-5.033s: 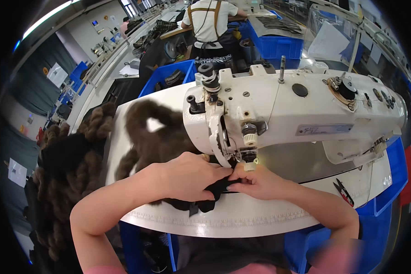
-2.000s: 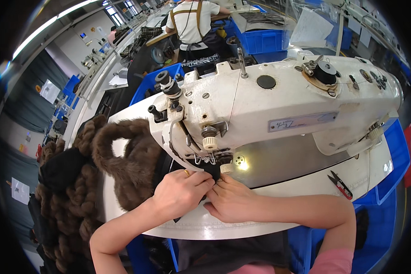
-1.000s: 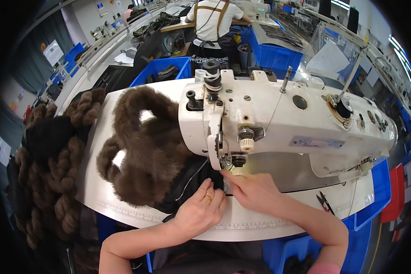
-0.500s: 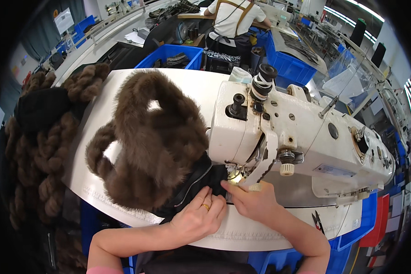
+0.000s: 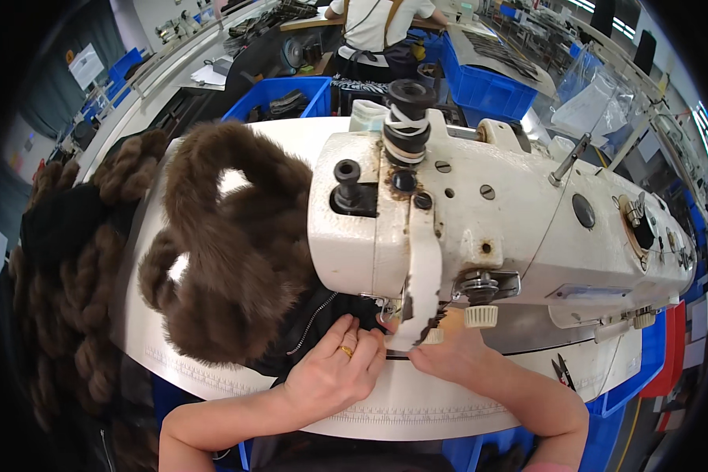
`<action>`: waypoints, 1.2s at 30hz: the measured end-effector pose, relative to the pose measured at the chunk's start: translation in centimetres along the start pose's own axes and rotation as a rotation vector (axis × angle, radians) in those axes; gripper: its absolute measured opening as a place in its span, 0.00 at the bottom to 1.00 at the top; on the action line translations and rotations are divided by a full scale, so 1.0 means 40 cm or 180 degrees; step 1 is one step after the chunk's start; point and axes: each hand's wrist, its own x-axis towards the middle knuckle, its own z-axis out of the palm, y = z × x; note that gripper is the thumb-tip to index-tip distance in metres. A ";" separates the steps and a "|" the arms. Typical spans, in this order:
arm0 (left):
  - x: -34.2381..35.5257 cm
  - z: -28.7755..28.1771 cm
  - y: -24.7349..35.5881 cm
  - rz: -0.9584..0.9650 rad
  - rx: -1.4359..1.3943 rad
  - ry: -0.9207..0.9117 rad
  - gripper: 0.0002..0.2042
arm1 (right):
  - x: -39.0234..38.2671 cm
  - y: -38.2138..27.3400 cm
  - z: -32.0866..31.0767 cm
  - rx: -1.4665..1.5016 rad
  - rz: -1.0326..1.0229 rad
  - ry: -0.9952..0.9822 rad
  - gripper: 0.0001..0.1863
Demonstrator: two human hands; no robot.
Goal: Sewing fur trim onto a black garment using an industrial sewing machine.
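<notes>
My left hand, wearing a gold ring, presses its bent, bunched fingers on black fabric with a metal zipper. My right hand is at the needle area of the white sewing machine; a fingertip touches the fabric, and the other fingers are mostly hidden behind the machine head. Joined to the fabric, or lying on it, is a brown fur piece with raised loops, left of the machine on the white table.
A pile of brown fur and black pieces hangs at the left. Black-handled snips lie at the right, beside blue bins and a red bin. A co-worker works ahead, between blue crates.
Since the earliest frames my left hand has slid down and back from the needle, exposing the zipper. My right hand stays by the needle, now more hidden. The view has shifted.
</notes>
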 end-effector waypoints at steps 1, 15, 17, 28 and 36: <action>0.000 0.002 -0.005 0.0015 0.0013 0.0001 0.14 | 0.008 -0.002 0.001 0.0054 -0.0056 0.0076 0.06; 0.024 0.022 -0.019 -0.0392 -0.0340 -0.0213 0.16 | 0.017 -0.010 0.008 0.0244 0.0962 -0.1261 0.11; 0.036 0.017 -0.019 -0.0615 -0.0391 0.0033 0.16 | 0.045 -0.003 0.007 0.0356 0.0987 -0.1255 0.10; 0.089 -0.080 -0.131 -0.0384 -0.0471 -0.0895 0.07 | 0.080 0.003 -0.004 0.0382 0.0356 -0.0012 0.06; 0.135 -0.101 -0.174 -0.1072 -0.2038 -0.2228 0.07 | 0.078 0.002 0.005 0.0325 0.0186 -0.0050 0.04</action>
